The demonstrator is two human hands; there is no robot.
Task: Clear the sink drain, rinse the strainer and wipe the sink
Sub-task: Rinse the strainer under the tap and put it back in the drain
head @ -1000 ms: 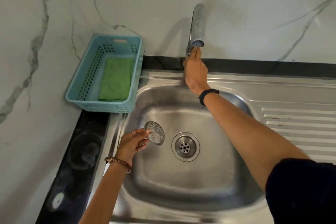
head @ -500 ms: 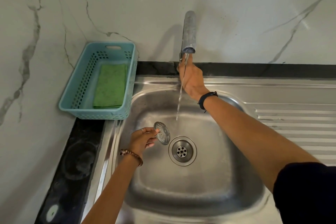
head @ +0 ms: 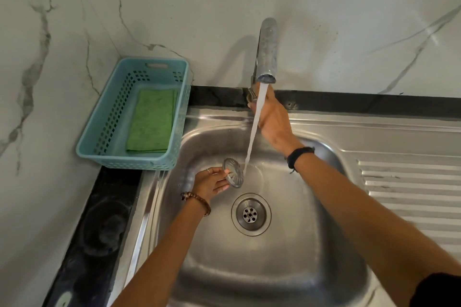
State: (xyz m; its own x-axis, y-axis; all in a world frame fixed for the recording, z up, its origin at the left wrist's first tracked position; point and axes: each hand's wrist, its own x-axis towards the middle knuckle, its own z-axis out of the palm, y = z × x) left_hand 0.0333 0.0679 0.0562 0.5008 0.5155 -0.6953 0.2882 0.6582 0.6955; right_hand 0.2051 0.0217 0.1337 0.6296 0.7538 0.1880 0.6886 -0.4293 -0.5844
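Observation:
My left hand (head: 211, 182) pinches the round metal strainer (head: 233, 172) by its edge, tilted, over the left part of the steel sink basin (head: 287, 264). A full stream of water (head: 254, 129) falls from the tap spout (head: 267, 52) and lands just right of the strainer. My right hand (head: 273, 117) reaches behind the stream to the tap's base, fingers around the handle, which is mostly hidden. The open drain (head: 251, 214) lies in the basin's middle, below the strainer.
A blue plastic basket (head: 104, 137) holding a folded green cloth (head: 152, 121) stands on the counter at the sink's back left. The ribbed draining board (head: 411, 187) extends right. A marble wall rises behind; a dark counter strip (head: 99, 232) runs along the left.
Water started flowing and has grown from a thin trickle to a full stream. My left hand moved the strainer right, toward the stream. My right hand stays at the tap's base.

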